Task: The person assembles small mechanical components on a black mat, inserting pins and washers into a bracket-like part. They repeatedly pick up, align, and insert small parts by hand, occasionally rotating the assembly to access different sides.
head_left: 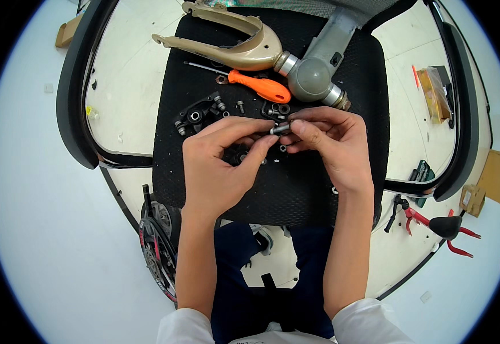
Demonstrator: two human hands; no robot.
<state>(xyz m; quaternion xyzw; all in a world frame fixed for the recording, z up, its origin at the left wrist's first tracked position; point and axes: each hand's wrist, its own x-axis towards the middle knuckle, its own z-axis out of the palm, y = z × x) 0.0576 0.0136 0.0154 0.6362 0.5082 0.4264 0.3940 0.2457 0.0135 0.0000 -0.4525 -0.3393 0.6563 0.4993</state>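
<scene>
Over the black chair seat [295, 200], my two hands meet at a small silvery metal pin [281, 129]. My left hand [212, 163] pinches its left end between thumb and fingertips. The other end lies between the thumb and fingers of my right hand [341, 149]. Whether the pin is one piece or two cannot be made out. Just beyond my fingers are a few small dark fittings [278, 110] and a short bolt [240, 107]. A black bracket with a round bearing [195, 116] rests left of them. More black parts are partly hidden behind my left hand.
An orange-handled screwdriver [259, 86] lies across the seat. Behind it sits a beige fork [250, 53] joined to a grey metal housing [314, 77]. Curved armrests [78, 109] flank the seat. On the floor are a wheel [161, 246] and a red-and-black frame part [433, 225].
</scene>
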